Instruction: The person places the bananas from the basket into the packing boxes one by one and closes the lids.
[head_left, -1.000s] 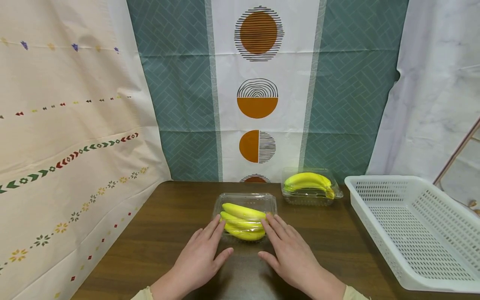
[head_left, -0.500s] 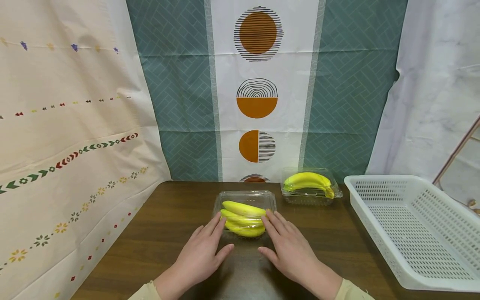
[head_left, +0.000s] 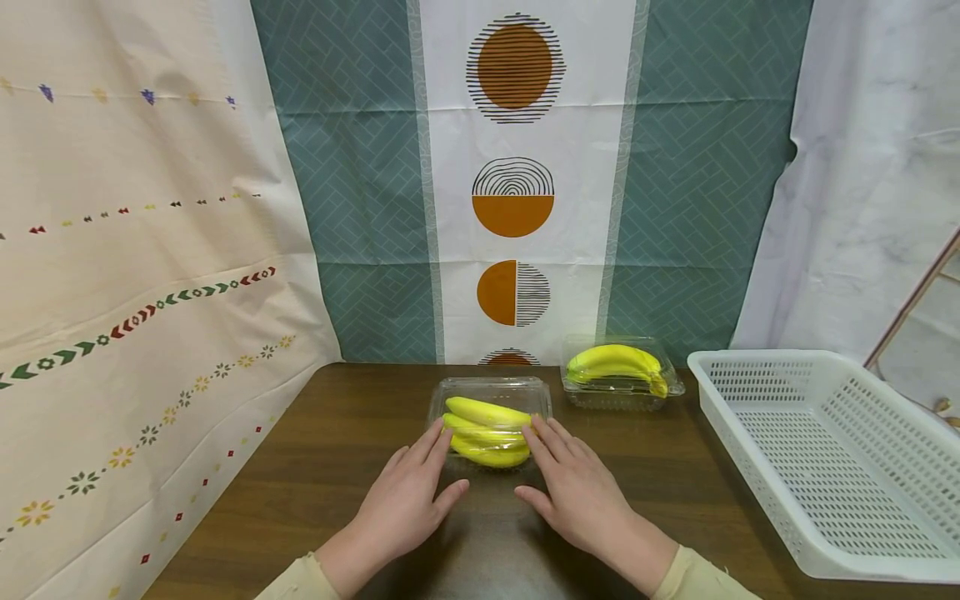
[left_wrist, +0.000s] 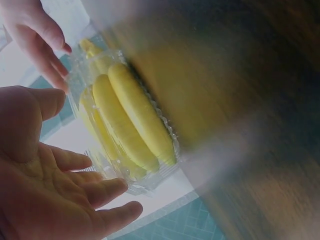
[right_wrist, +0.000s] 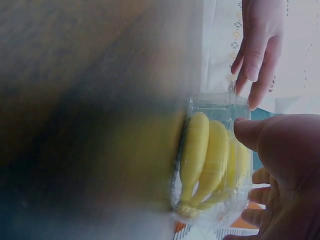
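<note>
A clear plastic clamshell box [head_left: 491, 389] with a bunch of bananas [head_left: 489, 433] inside sits at mid-table in the head view. On its left side lie the straight fingertips of my left hand [head_left: 401, 504], thumb spread inward. My right hand [head_left: 581, 500] mirrors it, with straight fingertips at the box's right side. In the left wrist view the bananas [left_wrist: 127, 117] show through the clear wall, with the left fingers [left_wrist: 107, 190] along the lid edge. From the right wrist view, the right thumb [right_wrist: 248, 131] points at the lid and the other fingers reach past the box.
Farther back to the right stands a second clear box with bananas [head_left: 615, 367], near the curtain. A white perforated plastic basket [head_left: 757, 467] occupies the right side of the wooden table [head_left: 300, 500]. Patterned cloth hangs behind and on the left.
The box of bananas has slid a little farther away from me across the table. Both hands have moved forward with it, fingers still straight against its sides.
</note>
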